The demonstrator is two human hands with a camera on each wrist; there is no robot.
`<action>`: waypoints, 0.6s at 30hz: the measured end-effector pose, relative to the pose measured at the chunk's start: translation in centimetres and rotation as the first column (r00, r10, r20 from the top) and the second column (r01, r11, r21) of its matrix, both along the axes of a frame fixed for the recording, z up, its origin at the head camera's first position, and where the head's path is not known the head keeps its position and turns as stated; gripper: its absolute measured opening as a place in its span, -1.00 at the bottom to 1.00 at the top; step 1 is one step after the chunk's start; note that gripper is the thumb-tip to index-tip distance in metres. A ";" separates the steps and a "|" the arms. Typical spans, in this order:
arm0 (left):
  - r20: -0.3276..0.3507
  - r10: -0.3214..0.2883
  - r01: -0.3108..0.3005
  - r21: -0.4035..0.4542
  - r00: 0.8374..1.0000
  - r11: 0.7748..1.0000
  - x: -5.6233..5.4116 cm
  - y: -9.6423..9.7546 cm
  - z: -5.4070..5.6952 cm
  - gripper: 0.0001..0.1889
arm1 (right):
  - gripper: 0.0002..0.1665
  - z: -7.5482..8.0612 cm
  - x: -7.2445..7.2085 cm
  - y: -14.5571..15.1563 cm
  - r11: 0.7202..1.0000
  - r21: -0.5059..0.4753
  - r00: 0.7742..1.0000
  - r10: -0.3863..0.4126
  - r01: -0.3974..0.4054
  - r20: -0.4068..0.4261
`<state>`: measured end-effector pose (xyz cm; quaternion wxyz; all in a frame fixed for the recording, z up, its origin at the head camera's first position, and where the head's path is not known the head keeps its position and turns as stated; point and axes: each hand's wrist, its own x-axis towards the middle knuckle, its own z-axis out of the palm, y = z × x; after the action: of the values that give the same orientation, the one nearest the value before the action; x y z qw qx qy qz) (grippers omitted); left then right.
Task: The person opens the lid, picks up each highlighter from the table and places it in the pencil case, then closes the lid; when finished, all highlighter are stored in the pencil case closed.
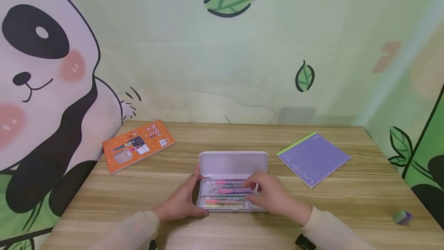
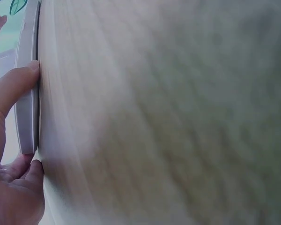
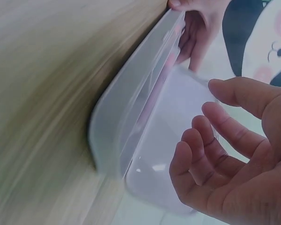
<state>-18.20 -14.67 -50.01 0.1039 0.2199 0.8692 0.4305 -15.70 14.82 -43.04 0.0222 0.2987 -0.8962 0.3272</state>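
Note:
An open white pencil case lies at the table's front middle, its lid tipped back. Several pens with pink or coloured ends lie in its trays. My left hand grips the case's left end; in the left wrist view the thumb presses its front wall, with fingers around the end. Over the right half of the case hovers my right hand. In the right wrist view its fingers are loosely bent, the thumb apart from them, with nothing between.
An orange book lies at the back left of the wooden table. A purple notebook with a green spine is at the back right. Near the right edge sits a small green and purple object. Behind the table hangs a panda-printed cloth.

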 end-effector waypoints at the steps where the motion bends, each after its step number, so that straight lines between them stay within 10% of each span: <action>1: 0.002 0.001 -0.001 0.003 1.000 1.000 0.0 0.0 0.0 0.47 | -0.75 0.0 0.1 0.5 1.000 -0.006 1.000 -0.011 0.011 0.002; 18: 0.005 -0.001 0.001 0.007 1.000 1.000 0.0 0.2 0.6 0.48 | -0.73 -0.7 -0.4 5.4 0.983 -0.077 0.986 -0.162 0.164 0.033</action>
<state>-18.17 -14.44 -49.42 0.1053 0.2197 0.8673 0.4341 -16.10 20.25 -43.70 0.0489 0.2190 -0.9042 0.3633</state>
